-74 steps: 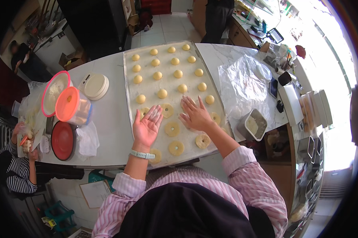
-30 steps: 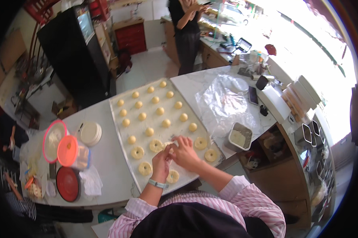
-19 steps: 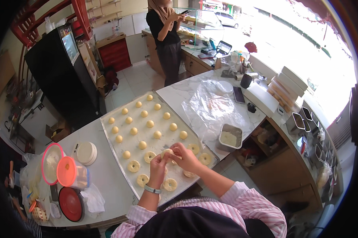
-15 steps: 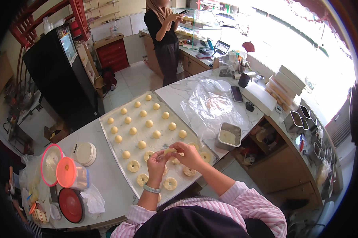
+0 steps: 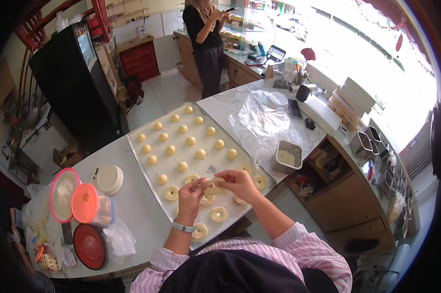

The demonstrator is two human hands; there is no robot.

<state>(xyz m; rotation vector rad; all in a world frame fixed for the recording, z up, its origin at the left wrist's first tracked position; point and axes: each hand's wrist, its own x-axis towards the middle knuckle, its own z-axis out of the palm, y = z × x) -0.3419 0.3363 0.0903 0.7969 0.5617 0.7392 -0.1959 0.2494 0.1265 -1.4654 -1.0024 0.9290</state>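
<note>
Left hand [image 5: 191, 194] and right hand [image 5: 239, 181] both pinch one flat dough piece [image 5: 213, 184], held just above the near end of the baking tray [image 5: 143, 172]. Ring-shaped pieces [image 5: 218, 214] sit below (round dough balls [image 5: 182, 166] farther up the tray).

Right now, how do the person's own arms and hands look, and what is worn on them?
Both arms wear long sleeves with thin pink and white stripes, pushed up so the forearms are bare. The left hand and the right hand are bare, without gloves. On the left wrist sits a light-coloured wristband. No ring can be made out at this size.
</note>
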